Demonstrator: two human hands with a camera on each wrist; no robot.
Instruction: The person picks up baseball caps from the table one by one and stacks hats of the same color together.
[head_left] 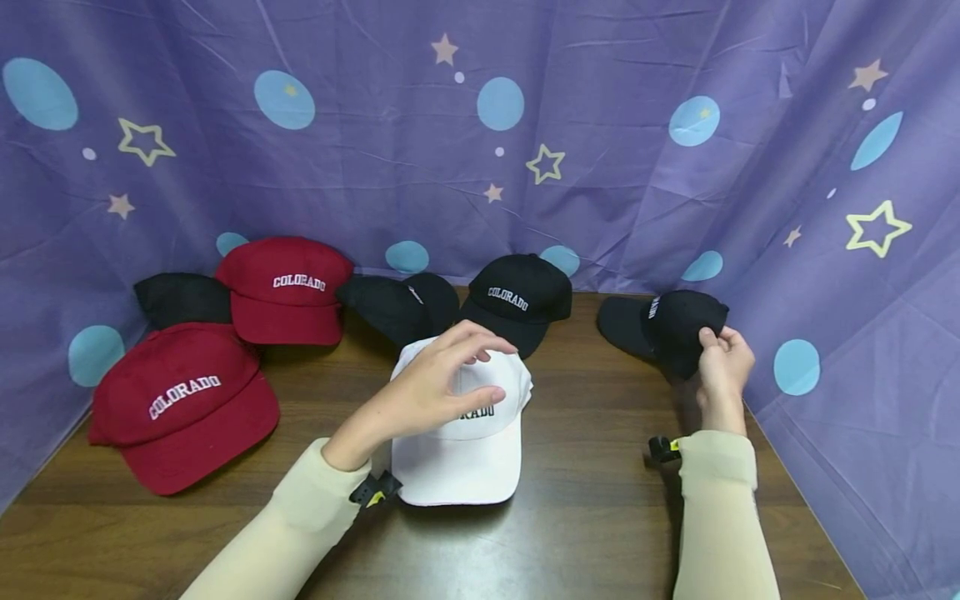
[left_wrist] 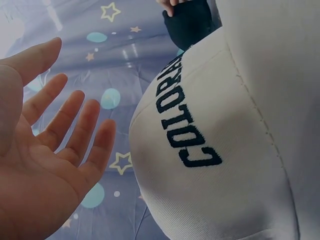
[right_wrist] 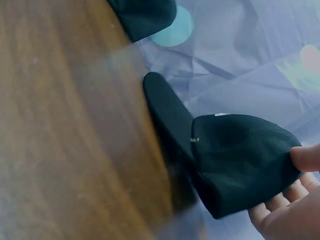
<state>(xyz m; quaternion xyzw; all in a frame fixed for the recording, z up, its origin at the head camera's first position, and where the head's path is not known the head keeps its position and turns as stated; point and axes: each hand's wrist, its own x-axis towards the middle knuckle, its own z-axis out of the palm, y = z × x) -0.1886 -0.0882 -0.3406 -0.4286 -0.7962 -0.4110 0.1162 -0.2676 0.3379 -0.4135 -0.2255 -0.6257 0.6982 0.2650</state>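
A white baseball cap (head_left: 459, 467) with dark COLORADO lettering sits at the middle of the table, its brim toward me. Over its crown hovers my left hand (head_left: 442, 379), fingers loosely bent and holding nothing; the left wrist view shows the open palm beside the white crown (left_wrist: 215, 190). At the far right, my right hand (head_left: 723, 362) pinches the back of a black baseball cap (head_left: 678, 329) between thumb and fingers. That black cap's brim points left, and in the right wrist view its crown (right_wrist: 240, 160) is gripped at the rear edge.
Two red COLORADO caps (head_left: 187, 400) lie at the left, with a black cap (head_left: 183, 300) partly hidden behind them. Two more black caps, one on its side (head_left: 393, 304) and one facing forward (head_left: 517, 292), stand along the back. A purple curtain (head_left: 600, 167) borders the wooden table (head_left: 592, 500).
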